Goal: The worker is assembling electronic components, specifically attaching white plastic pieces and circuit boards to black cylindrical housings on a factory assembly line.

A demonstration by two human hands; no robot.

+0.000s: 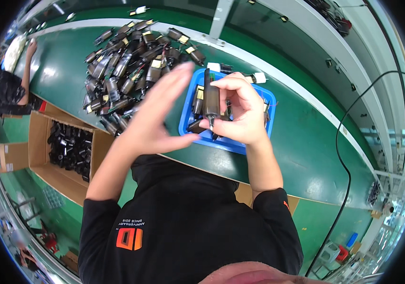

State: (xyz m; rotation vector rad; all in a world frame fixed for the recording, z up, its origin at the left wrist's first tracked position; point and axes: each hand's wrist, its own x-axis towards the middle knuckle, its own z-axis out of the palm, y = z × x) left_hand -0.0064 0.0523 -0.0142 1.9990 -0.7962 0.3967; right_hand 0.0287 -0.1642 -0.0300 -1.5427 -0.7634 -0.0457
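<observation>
In my right hand [244,110] is a dark translucent cylindrical housing [211,97], held upright with its narrow tip toward me. My fingers reach round its upper right side and my thumb lies near the tip. My left hand [157,116] is to the left of it, fingers stretched and thumb apart, with nothing in it; motion blurs its fingertips. Beneath the held housing stands a blue plastic bin [231,146] with several similar dark housings [198,100] inside. My right hand hides part of the bin.
A large pile of dark housings [112,71] with yellow labels covers the green table [302,137] at left. White-ended pieces [258,77] lie behind the bin. A cardboard box [60,170] of black parts stands lower left. Another person [6,90] is at far left; a black cable [349,175] hangs right.
</observation>
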